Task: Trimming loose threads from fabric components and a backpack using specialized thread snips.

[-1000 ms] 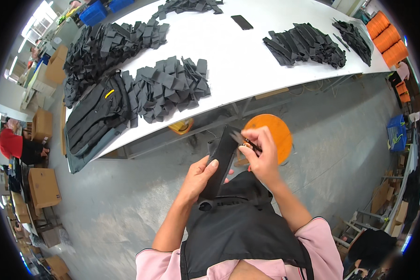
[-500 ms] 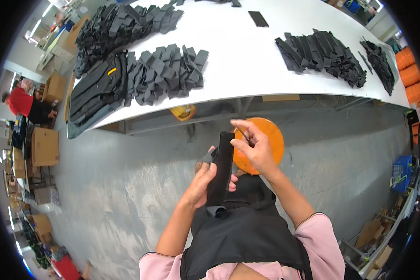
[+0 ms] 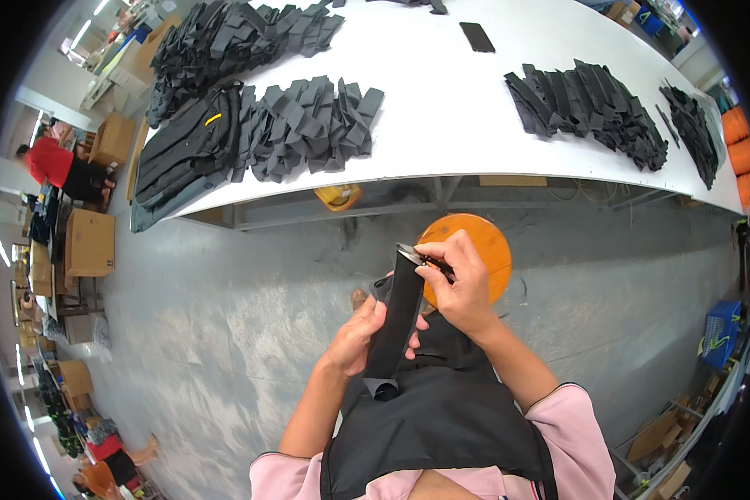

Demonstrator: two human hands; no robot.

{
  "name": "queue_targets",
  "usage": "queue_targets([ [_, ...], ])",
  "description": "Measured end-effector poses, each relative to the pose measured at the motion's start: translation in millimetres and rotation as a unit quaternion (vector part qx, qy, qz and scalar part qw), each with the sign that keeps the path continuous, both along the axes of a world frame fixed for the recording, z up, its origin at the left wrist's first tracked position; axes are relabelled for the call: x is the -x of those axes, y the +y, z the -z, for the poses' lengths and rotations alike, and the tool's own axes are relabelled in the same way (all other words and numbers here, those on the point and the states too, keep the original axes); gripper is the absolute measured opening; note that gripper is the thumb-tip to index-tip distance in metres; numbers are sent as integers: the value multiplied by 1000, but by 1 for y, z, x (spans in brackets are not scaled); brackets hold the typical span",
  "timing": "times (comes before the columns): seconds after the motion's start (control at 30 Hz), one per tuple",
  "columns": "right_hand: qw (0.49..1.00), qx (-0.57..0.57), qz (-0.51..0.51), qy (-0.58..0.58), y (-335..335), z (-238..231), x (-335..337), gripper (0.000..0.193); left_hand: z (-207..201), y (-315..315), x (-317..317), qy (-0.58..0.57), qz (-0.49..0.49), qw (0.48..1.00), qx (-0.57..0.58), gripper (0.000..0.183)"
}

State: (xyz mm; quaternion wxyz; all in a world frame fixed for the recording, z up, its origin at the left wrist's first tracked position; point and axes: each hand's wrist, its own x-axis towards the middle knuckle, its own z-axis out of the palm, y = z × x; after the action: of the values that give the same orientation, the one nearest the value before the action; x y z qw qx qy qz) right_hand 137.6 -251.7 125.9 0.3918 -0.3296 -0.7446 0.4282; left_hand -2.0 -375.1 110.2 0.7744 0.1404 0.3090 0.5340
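My left hand (image 3: pixel 357 337) is closed around a long black fabric strip (image 3: pixel 397 312), its fingertips showing at the strip's right edge. The strip tilts up and away from me, and its near end curls over above my apron. A greyer flap of fabric (image 3: pixel 382 288) sticks out on its left side. In my right hand (image 3: pixel 462 283) is a small pair of thread snips (image 3: pixel 410 253), pinched between thumb and fingers. The metal blades lie at the far end of the strip. Whether they touch a thread is too small to tell.
A round orange stool (image 3: pixel 487 250) stands just beyond my right hand. The white table (image 3: pixel 442 117) ahead carries heaps of dark fabric strips (image 3: pixel 317 125), a folded black fabric stack (image 3: pixel 187 158) and a black phone (image 3: pixel 477 37). A blue basket (image 3: pixel 719 333) is at right.
My right hand has turned and brought the snips' blades onto the far end of the strip. The strip leans a little more to the right, still in my left hand.
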Motion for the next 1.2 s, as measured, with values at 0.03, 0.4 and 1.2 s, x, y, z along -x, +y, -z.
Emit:
queue_targets([
  [0.03,1000,16,-1,-4,-2,-1,2,19,-2,0,3,0,3,1000,-1,72],
  [0.4,979,186,19,76,-1,59,43,15,21,-14,54,90,21,993,68,59],
  [1.2,458,-165,-547,-681,95,447,110,44,86,-180,211,181,-299,897,272,40],
])
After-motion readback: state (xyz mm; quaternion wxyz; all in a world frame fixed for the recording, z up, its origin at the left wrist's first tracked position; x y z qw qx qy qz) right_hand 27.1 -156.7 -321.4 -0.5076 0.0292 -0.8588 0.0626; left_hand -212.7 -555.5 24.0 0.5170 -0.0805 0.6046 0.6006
